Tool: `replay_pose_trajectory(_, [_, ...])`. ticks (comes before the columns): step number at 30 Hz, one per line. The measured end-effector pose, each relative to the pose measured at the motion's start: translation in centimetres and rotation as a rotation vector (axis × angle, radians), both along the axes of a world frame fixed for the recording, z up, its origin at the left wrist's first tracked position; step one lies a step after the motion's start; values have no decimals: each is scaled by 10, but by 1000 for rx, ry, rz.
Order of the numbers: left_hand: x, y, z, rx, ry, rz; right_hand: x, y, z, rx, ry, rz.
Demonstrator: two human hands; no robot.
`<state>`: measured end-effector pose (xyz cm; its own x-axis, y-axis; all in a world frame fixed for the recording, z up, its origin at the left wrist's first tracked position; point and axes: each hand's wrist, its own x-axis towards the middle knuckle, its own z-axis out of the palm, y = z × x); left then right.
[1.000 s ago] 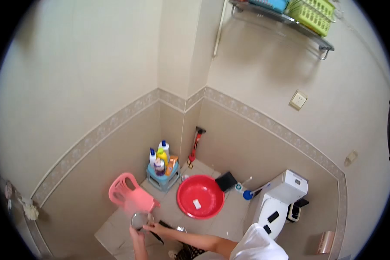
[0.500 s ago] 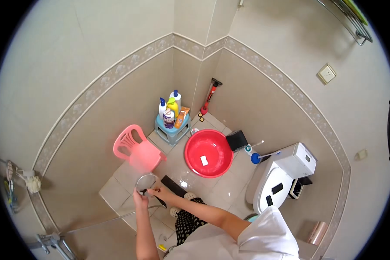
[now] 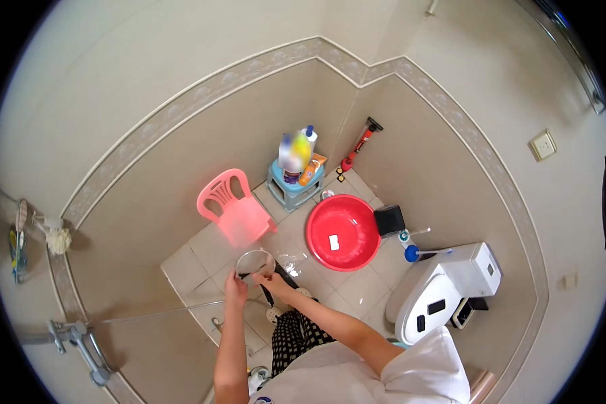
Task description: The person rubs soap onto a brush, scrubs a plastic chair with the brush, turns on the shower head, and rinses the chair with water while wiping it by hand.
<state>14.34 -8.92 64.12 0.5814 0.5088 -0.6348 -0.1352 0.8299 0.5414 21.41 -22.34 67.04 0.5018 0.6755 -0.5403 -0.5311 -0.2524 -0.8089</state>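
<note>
Round silver-rimmed shower head with black handle, just one, held in front of one pink plastic chair: left hand curled firmly about its rim, right hand with fingers bent around its handle end. Nearby, one round red plastic basin with one white block inside; two flat black objects on one white toilet. Since half a second ago, same two-handed hold; bottles, sharp then, now blurred.
</note>
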Motion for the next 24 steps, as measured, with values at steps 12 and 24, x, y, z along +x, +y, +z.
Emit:
replay_pose_trajectory(12, [-19,-6,15,-2,73,-21,-4,-11,-15,-52,39,46])
replay_pose_trajectory(24, [-57,-11,9,52,115,48,-2,-5,3,-148,162,54])
